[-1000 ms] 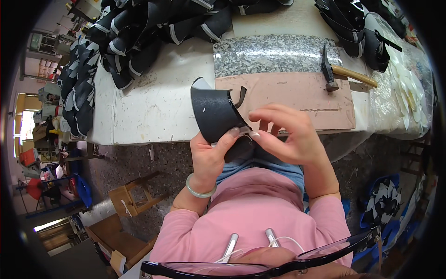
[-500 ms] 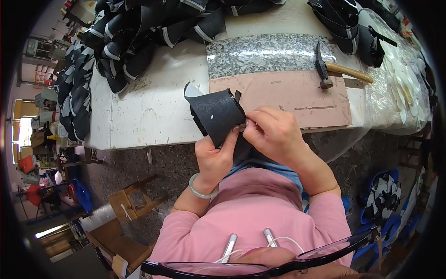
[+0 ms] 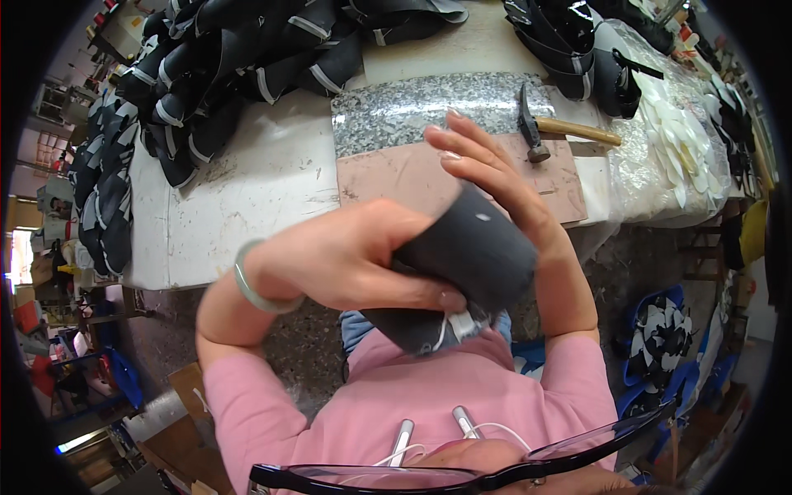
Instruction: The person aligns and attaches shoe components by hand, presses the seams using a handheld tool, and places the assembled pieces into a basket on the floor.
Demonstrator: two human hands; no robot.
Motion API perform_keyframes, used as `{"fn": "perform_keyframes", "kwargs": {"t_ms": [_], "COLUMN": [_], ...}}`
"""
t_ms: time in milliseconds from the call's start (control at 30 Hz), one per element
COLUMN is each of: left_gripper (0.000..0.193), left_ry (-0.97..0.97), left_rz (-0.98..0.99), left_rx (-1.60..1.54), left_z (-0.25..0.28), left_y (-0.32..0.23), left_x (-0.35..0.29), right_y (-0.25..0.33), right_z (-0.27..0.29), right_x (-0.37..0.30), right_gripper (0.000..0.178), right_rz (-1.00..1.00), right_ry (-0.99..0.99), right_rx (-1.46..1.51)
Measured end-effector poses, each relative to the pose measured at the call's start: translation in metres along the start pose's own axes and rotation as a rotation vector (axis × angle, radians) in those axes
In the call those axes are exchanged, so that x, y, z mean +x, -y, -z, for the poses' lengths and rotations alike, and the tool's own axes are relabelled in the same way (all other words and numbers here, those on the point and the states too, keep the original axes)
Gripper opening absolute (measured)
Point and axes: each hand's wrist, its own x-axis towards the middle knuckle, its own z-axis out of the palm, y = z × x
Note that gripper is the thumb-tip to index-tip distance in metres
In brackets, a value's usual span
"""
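Note:
A black shoe upper (image 3: 487,247), curved into a band with a small pale mark on its side, is held over the near table edge. My left hand (image 3: 355,256) grips it, thumb pressed on the near side beside a white strip (image 3: 462,322); the other fingers are hidden inside or behind it. At the far right side of the upper, my right hand (image 3: 507,177) has its fingers stretched out; its palm is beside the upper, and I cannot tell whether they touch. Both hands and the upper are slightly blurred.
A pinkish board (image 3: 375,177) and a speckled stone slab (image 3: 404,107) lie on the white table (image 3: 239,198). A hammer (image 3: 577,130) rests across their right side. Black uppers (image 3: 272,49) are heaped at the back left. White pieces (image 3: 681,148) lie on plastic at right.
The shoe upper has come nearer my body and been turned over to the right. My right hand has left its pinch at the upper's edge and opened, fingers pointing away.

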Motion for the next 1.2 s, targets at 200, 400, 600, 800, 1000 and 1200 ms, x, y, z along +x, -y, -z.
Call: {"fn": "perform_keyframes", "kwargs": {"t_ms": [200, 400, 600, 800, 1000, 1200], "left_gripper": [0.035, 0.019, 0.011, 0.034, 0.016, 0.029], "left_ry": [0.287, -0.054, -0.038, -0.354, -1.113, -1.02], "left_rz": [0.192, 0.238, 0.113, -0.059, -0.191, -0.062], "left_rx": [0.556, 1.62, 1.611, 1.475, 0.802, -0.177], "left_z": [0.052, 0.092, 0.073, 0.072, 0.032, -0.004], "left_y": [-0.03, 0.0, 0.083, 0.079, 0.06, 0.105], "left_x": [0.034, 0.04, 0.038, 0.031, -0.011, -0.016], "right_y": [0.006, 0.0, -0.048, -0.074, -0.058, -0.027], "right_z": [0.05, 0.052, 0.004, -0.012, -0.002, -0.023], "right_x": [0.017, 0.037, 0.016, 0.012, 0.022, 0.01], "right_gripper": [0.069, 0.072, 0.078, 0.06, 0.03, 0.043], "right_rz": [0.073, 0.07, -0.028, -0.334, -0.778, -0.845], "right_ry": [-0.009, 0.514, 0.347, 0.379, -0.049, -0.096], "right_rx": [-0.069, -0.855, -0.784, -0.578, 0.511, 0.761]}}
